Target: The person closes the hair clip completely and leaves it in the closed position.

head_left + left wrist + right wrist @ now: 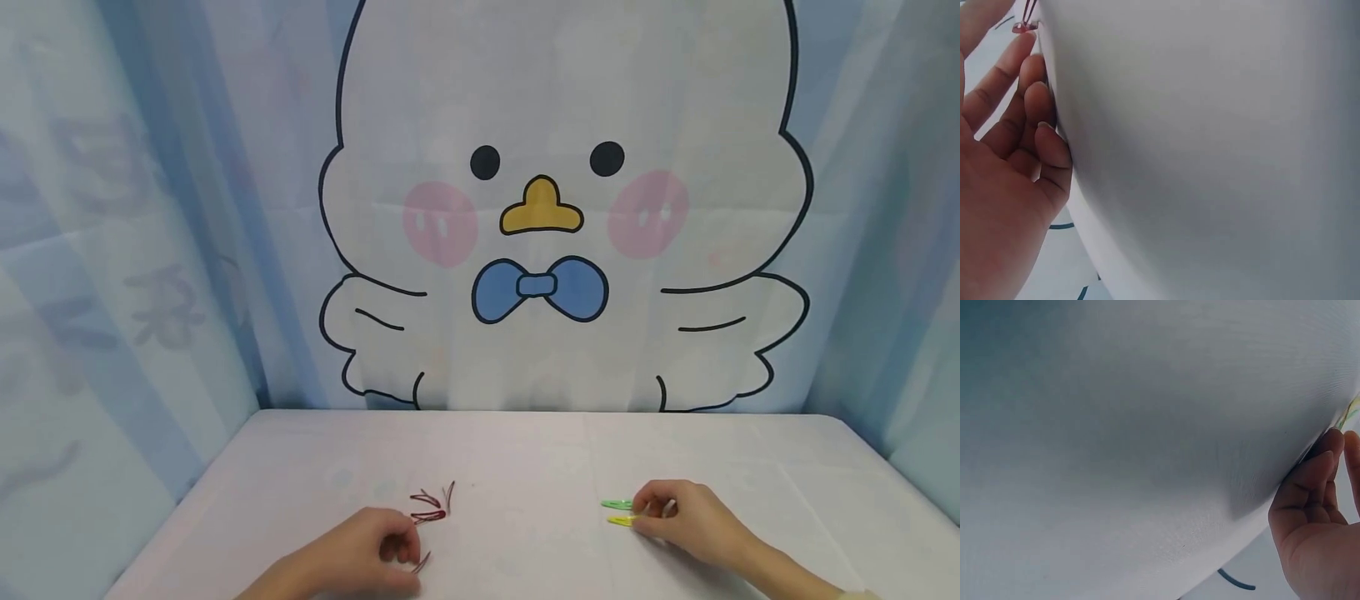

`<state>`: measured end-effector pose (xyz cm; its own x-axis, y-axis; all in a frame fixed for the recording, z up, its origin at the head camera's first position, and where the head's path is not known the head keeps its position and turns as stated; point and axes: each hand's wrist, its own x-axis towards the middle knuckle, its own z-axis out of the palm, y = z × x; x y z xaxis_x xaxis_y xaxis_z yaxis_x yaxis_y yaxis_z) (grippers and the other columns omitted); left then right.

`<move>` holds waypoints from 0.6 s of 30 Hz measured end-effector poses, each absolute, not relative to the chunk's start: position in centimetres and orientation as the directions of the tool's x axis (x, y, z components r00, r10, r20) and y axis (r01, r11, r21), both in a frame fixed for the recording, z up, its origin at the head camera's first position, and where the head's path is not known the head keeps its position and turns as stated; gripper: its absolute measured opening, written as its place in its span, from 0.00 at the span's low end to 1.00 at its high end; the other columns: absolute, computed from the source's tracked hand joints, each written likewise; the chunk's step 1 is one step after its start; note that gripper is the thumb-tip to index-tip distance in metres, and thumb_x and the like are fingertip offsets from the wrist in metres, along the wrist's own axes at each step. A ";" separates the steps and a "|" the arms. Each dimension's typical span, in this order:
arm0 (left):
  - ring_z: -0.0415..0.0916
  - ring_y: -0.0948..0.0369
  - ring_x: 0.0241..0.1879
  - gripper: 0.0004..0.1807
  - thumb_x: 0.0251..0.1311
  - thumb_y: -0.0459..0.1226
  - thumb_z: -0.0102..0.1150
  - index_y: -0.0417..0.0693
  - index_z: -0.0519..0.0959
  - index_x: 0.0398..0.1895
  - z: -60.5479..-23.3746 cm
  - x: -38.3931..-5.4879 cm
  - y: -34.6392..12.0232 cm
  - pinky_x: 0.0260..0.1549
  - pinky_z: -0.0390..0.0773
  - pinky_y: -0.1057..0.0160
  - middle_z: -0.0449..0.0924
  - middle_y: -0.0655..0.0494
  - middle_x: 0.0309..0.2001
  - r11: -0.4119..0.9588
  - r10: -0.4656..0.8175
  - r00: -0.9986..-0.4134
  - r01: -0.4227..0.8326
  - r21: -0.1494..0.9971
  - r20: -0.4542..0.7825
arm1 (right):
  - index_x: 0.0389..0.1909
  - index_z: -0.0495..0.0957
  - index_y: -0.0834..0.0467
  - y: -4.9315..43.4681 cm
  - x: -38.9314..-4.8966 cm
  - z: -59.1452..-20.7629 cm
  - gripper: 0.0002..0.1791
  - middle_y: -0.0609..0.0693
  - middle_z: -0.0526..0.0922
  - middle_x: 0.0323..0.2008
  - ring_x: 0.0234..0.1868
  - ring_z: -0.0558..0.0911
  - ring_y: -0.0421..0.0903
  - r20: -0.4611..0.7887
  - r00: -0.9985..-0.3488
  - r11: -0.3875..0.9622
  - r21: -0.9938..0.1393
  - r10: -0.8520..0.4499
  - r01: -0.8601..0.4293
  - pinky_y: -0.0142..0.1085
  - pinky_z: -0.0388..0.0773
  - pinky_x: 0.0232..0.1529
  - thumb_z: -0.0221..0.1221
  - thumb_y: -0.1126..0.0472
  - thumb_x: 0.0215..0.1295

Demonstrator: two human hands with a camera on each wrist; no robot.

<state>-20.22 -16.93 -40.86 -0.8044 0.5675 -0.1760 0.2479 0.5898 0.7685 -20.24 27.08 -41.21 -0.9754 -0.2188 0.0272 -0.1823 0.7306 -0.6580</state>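
Dark red snap hair clips [429, 516] lie beside my left hand [371, 550]. Its thumb and index finger are apart around another dark clip [422, 563] near the table's front. In the left wrist view, a red hair clip [1025, 27] shows right at a fingertip, the other fingers bent. My right hand [693, 521] has thumb and index fingertips at the right end of a yellow hair clip [621, 521], pinching it close over the table. A green hair clip [617, 504] lies just behind the yellow one. The right wrist view shows only bits of these clips beyond the fingertips.
A white cloth-covered table [525, 467] lies under both hands. Behind it hangs a pale curtain with a cartoon bird and a blue bow tie [537, 286]. More blue-white curtain [120, 292] closes off the left side, and similar fabric the right.
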 end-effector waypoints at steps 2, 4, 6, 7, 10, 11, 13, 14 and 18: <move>0.71 0.61 0.30 0.09 0.52 0.37 0.75 0.52 0.81 0.31 -40.8 -20.0 -17.2 0.30 0.70 0.65 0.75 0.59 0.29 0.594 0.556 -0.810 0.231 0.770 -0.186 | 0.34 0.82 0.53 27.1 -20.2 -41.3 0.08 0.44 0.76 0.26 0.25 0.73 0.42 0.031 -0.975 0.726 -0.662 -0.220 -0.185 0.33 0.69 0.25 0.72 0.58 0.58; 0.71 0.60 0.31 0.09 0.52 0.35 0.74 0.51 0.81 0.31 -40.8 -19.8 -17.3 0.31 0.70 0.65 0.75 0.58 0.30 0.592 0.555 -0.810 0.226 0.773 -0.188 | 0.34 0.82 0.54 27.1 -20.2 -41.3 0.08 0.45 0.76 0.26 0.25 0.73 0.43 0.028 -0.975 0.723 -0.666 -0.219 -0.181 0.33 0.69 0.25 0.72 0.59 0.58; 0.71 0.60 0.31 0.07 0.53 0.34 0.72 0.51 0.81 0.32 -40.9 -19.7 -17.3 0.31 0.70 0.65 0.75 0.58 0.30 0.590 0.557 -0.809 0.229 0.775 -0.185 | 0.34 0.82 0.54 27.2 -20.2 -41.2 0.08 0.45 0.76 0.26 0.25 0.73 0.43 0.023 -0.976 0.720 -0.671 -0.217 -0.176 0.33 0.69 0.25 0.71 0.59 0.58; 0.71 0.61 0.31 0.07 0.54 0.34 0.71 0.51 0.82 0.32 -40.9 -19.6 -17.3 0.31 0.70 0.65 0.75 0.58 0.30 0.587 0.560 -0.808 0.233 0.775 -0.182 | 0.35 0.82 0.54 27.2 -20.2 -41.2 0.08 0.45 0.76 0.27 0.26 0.73 0.43 0.021 -0.976 0.718 -0.674 -0.217 -0.174 0.33 0.69 0.25 0.71 0.59 0.58; 0.70 0.62 0.31 0.06 0.55 0.33 0.69 0.52 0.82 0.31 -41.0 -19.6 -17.4 0.31 0.70 0.65 0.75 0.59 0.29 0.582 0.570 -0.806 0.256 0.772 -0.162 | 0.35 0.82 0.54 27.2 -20.2 -41.1 0.08 0.45 0.76 0.27 0.26 0.73 0.43 0.028 -0.974 0.709 -0.682 -0.223 -0.182 0.33 0.70 0.25 0.71 0.59 0.58; 0.70 0.63 0.31 0.06 0.55 0.32 0.69 0.53 0.82 0.31 -41.1 -19.5 -17.4 0.31 0.70 0.65 0.75 0.59 0.29 0.581 0.569 -0.807 0.257 0.772 -0.158 | 0.35 0.82 0.54 27.2 -20.2 -41.1 0.08 0.45 0.76 0.27 0.26 0.73 0.42 0.037 -0.973 0.707 -0.681 -0.226 -0.190 0.33 0.70 0.25 0.71 0.59 0.58; 0.71 0.63 0.31 0.06 0.56 0.32 0.68 0.53 0.82 0.31 -41.1 -19.5 -17.4 0.31 0.70 0.65 0.76 0.59 0.29 0.573 0.568 -0.809 0.257 0.779 -0.150 | 0.35 0.82 0.55 27.2 -20.2 -41.0 0.08 0.45 0.76 0.27 0.26 0.73 0.42 0.048 -0.973 0.706 -0.680 -0.226 -0.198 0.33 0.70 0.25 0.71 0.59 0.58; 0.71 0.62 0.31 0.06 0.56 0.32 0.68 0.53 0.82 0.31 -41.1 -19.5 -17.5 0.31 0.70 0.65 0.76 0.59 0.29 0.566 0.566 -0.812 0.257 0.784 -0.143 | 0.35 0.82 0.55 27.2 -20.2 -41.0 0.08 0.45 0.76 0.27 0.26 0.73 0.42 0.048 -0.974 0.707 -0.680 -0.223 -0.196 0.33 0.70 0.25 0.71 0.59 0.58; 0.71 0.61 0.30 0.06 0.55 0.31 0.68 0.51 0.82 0.31 -41.1 -19.5 -17.6 0.29 0.70 0.65 0.76 0.58 0.29 0.541 0.550 -0.824 0.227 0.810 -0.137 | 0.36 0.82 0.55 27.0 -20.3 -40.8 0.08 0.46 0.76 0.27 0.27 0.73 0.44 0.020 -0.981 0.709 -0.688 -0.195 -0.155 0.33 0.70 0.24 0.71 0.59 0.58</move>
<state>-19.48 -17.63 -41.08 -0.8237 0.5503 -0.1370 0.2269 0.5411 0.8097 -20.26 26.99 -40.84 -0.9806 -0.1951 0.0203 -0.1553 0.7088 -0.6881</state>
